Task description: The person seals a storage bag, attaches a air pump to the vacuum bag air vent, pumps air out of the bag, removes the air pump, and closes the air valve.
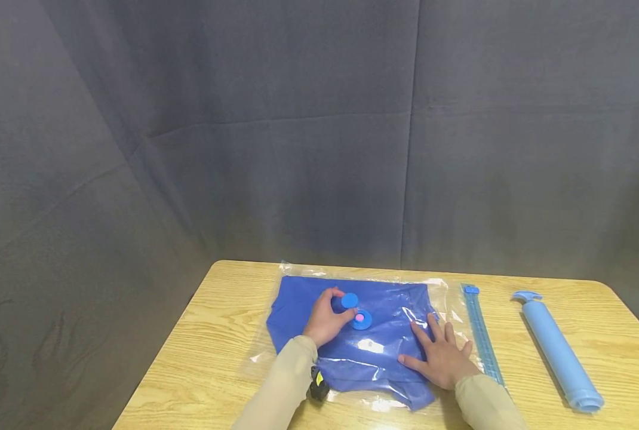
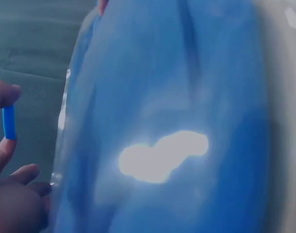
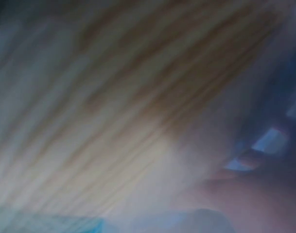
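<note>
A see-through plastic bag point(image 1: 260, 361) lies flat on the table with a folded blue cloth point(image 1: 298, 298) inside. On its upper face sits a round blue valve point(image 1: 365, 325) with a pink centre. My left hand point(image 1: 325, 321) pinches a round blue valve cap point(image 1: 349, 300), tilted up beside the valve; the left wrist view shows the cap point(image 2: 8, 122) edge-on between thumb and finger. Fingers spread, my right hand point(image 1: 442, 357) rests on the right part of the bag. In the right wrist view that hand point(image 3: 264, 199) is blurred.
Along the bag's right end runs a blue zip strip point(image 1: 483, 334) with a slider point(image 1: 471, 289) at its far end. A light blue hand pump point(image 1: 561, 352) lies farther right on the wooden table point(image 1: 190, 358). Grey curtains point(image 1: 298, 179) hang behind.
</note>
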A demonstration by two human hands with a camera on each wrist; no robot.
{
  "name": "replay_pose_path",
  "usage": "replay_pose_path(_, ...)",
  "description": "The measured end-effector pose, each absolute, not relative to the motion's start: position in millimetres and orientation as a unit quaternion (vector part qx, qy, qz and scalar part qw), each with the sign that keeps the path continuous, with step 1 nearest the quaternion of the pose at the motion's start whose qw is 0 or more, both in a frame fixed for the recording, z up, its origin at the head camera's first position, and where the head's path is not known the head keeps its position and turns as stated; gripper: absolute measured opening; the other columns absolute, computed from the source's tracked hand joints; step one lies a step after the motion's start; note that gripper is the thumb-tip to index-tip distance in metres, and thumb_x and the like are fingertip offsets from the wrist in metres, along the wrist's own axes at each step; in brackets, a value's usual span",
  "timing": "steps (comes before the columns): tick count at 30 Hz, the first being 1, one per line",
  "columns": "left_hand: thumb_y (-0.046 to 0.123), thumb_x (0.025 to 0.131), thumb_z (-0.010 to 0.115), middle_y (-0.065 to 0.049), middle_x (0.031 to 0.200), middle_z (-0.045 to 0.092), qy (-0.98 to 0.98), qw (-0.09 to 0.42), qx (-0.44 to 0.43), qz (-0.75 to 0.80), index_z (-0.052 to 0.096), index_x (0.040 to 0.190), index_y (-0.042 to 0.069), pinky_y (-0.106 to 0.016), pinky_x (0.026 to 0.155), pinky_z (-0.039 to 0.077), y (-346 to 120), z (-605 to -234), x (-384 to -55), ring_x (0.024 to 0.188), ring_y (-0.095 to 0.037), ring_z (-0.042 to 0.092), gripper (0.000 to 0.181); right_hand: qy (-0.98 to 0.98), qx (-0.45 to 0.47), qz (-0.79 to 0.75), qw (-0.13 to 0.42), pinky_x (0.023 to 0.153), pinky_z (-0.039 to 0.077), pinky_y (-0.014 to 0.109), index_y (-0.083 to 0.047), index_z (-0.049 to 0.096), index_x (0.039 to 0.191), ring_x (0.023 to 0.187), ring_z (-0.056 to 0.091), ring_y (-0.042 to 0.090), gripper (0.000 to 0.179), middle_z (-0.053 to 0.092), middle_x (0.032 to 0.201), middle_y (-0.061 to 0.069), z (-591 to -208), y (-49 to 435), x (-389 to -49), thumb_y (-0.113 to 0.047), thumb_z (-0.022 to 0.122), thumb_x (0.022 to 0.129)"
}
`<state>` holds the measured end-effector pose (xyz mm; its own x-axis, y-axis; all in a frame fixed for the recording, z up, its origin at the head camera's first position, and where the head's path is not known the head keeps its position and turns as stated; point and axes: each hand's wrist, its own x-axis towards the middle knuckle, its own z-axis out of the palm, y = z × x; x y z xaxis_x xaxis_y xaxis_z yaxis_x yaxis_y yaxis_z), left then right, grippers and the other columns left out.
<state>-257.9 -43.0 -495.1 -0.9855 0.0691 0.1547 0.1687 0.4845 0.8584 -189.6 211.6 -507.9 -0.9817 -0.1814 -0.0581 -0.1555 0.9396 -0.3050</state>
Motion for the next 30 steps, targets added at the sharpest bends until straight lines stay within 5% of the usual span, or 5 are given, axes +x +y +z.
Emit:
replay_pose_path(9, 0.023, 0.077, 0.075, -0.018, 0.125, 0.058, -0.921, 0.138, -0.002, -0.365, 0.057, 0.109, 0.006, -0.053, 0.097, 0.041, -108.0, -479.5, -261.6, 0.119, -0.036, 0.056, 0.040, 0.984, -0.089, -0.150, 0.042, 0.090, 0.012, 0.088, -0.012, 0.037, 0.148, 0.135, 0.017, 0.064, 0.090, 0.019, 0.155, 0.030, -503.1, 211.3, -189.2, -0.073, 0.051, 0.083)
replay_pose_path(19, 0.025, 0.085, 0.065, -0.020, 0.124, 0.054, -0.929, 0.094, 0.132, -0.331, 0.052, 0.118, 0.004, -0.064, 0.097, 0.030, -199.8, -487.1, -255.5, 0.118, -0.038, 0.052, 0.042, 0.984, -0.090, -0.148, 0.041, 0.089, 0.011, 0.089, -0.010, 0.037, 0.148, 0.134, 0.017, 0.065, 0.091, 0.019, 0.155, 0.031, -506.0, 212.0, -190.0, -0.073, 0.050, 0.083)
replay_pose_path(24, 0.024, 0.086, 0.064, -0.019, 0.124, 0.050, -0.919, 0.067, 0.167, -0.351, 0.050, 0.116, 0.004, -0.074, 0.103, 0.008, -217.6, -492.3, -248.7, 0.130, -0.039, 0.038, 0.039, 0.985, -0.091, -0.145, 0.036, 0.088, 0.013, 0.089, -0.010, 0.038, 0.147, 0.134, 0.018, 0.065, 0.091, 0.020, 0.154, 0.032, -506.2, 211.8, -190.0, -0.073, 0.050, 0.083)
replay_pose_path(30, 0.025, 0.085, 0.064, -0.019, 0.120, 0.051, -0.919, 0.062, 0.177, -0.347, 0.051, 0.114, 0.003, -0.075, 0.103, 0.005, -222.8, -496.2, -246.8, 0.128, -0.041, 0.036, 0.038, 0.984, -0.091, -0.145, 0.040, 0.088, 0.012, 0.089, -0.009, 0.038, 0.147, 0.134, 0.018, 0.065, 0.091, 0.020, 0.154, 0.032, -505.1, 210.4, -189.9, -0.073, 0.050, 0.083)
